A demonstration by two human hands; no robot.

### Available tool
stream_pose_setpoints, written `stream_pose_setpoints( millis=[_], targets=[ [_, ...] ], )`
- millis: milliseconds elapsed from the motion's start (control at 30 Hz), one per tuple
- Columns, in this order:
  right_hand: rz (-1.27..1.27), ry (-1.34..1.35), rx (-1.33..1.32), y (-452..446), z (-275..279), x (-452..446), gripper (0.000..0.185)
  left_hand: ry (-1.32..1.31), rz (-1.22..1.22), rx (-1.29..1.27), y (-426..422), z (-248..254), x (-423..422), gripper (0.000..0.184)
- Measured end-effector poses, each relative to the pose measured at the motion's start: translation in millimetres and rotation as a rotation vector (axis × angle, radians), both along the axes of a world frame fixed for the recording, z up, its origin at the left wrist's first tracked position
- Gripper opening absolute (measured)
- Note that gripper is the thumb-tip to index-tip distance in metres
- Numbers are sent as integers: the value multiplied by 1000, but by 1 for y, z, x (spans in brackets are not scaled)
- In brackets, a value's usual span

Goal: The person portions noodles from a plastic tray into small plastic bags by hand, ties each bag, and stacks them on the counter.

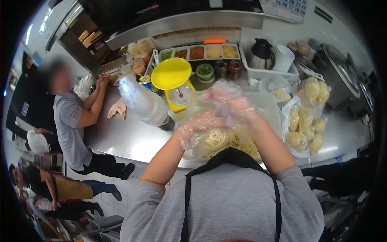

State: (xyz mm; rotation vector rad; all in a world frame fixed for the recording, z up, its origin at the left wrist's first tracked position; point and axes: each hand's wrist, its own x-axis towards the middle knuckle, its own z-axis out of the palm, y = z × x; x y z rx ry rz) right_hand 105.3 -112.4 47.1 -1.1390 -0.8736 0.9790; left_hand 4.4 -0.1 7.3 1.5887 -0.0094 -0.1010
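Note:
My left hand (207, 120) and my right hand (238, 105), both in loose clear plastic gloves, are raised close together with fingers closed. Between them is crumpled clear plastic, which looks like a thin plastic bag (222, 107). Glare and the gloves hide exactly where each finger grips. Below them sits a wide translucent tub (272, 117) with pale yellow noodles (244, 144) in its near part. A rounded clump of noodles (215, 139) shows just under my left hand; whether it is inside the bag I cannot tell.
Left of the tub stand a yellow scale (180, 94) with a yellow pan (171, 73) and a plastic-wrapped stack (141, 97). Several bagged noodle portions (300, 125) lie at right. Condiment trays (196, 52) line the back. A co-worker (74, 113) leans on the counter at left.

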Motion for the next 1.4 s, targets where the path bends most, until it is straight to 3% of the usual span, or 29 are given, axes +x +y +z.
stream_pose_setpoints(
  millis=[33,100,200,267,300,400,433,533,633,667,733,833,900,933,1000,1033,1100,1167,1200,1233,1333,1400],
  targets=[
    [-88,225,2,-1,-1,5,27,58,-24,-4,-3,2,8,44],
    [-228,182,55,-4,-8,17,35,50,-38,77,-10,16,14,43],
    [-154,418,82,-26,12,14,42,-62,-75,270,-24,37,18,41],
    [-435,495,5,-39,22,8,43,-113,-51,371,-35,38,22,42],
    [-422,486,2,-43,20,10,43,-155,-60,471,-40,40,22,43],
    [-174,530,420,-60,12,22,30,-248,74,617,-54,54,15,33],
    [-169,531,417,-65,13,20,30,-246,79,616,-55,56,14,33],
    [-420,294,554,-84,54,15,21,-292,170,833,-55,55,11,28],
    [-222,247,859,-87,63,45,32,-434,372,684,-42,50,5,17],
    [-250,147,561,-70,57,24,35,-405,324,703,-39,55,5,25],
    [-273,35,271,-51,46,7,39,-390,276,726,-38,58,8,33],
    [-328,-267,222,-39,26,-3,28,-361,257,748,-41,50,12,38],
    [-360,-360,208,-43,24,-12,27,-833,437,567,-47,46,14,44],
    [-376,-415,204,-47,30,-15,27,-843,434,571,-47,42,13,44],
    [-388,-474,200,-51,41,-18,27,-498,392,867,-45,33,7,48],
    [-367,-588,348,-52,45,-17,32,-504,395,867,-44,30,7,48],
    [-353,-703,496,-52,48,-17,36,-841,621,783,-42,38,1,38],
    [-600,-254,556,-49,52,-17,48,-821,648,721,-34,57,-13,40],
    [-452,-51,564,-45,47,-5,60,-797,684,665,-31,65,-17,41],
    [-456,-56,568,-41,32,-3,60,-804,681,663,-32,64,-16,41],
    [-230,195,208,-43,-22,-15,63,-970,641,615,-38,58,-13,39],
    [-189,234,172,-49,-64,-22,61,-1083,515,763,-44,54,-14,41]
  ],
)
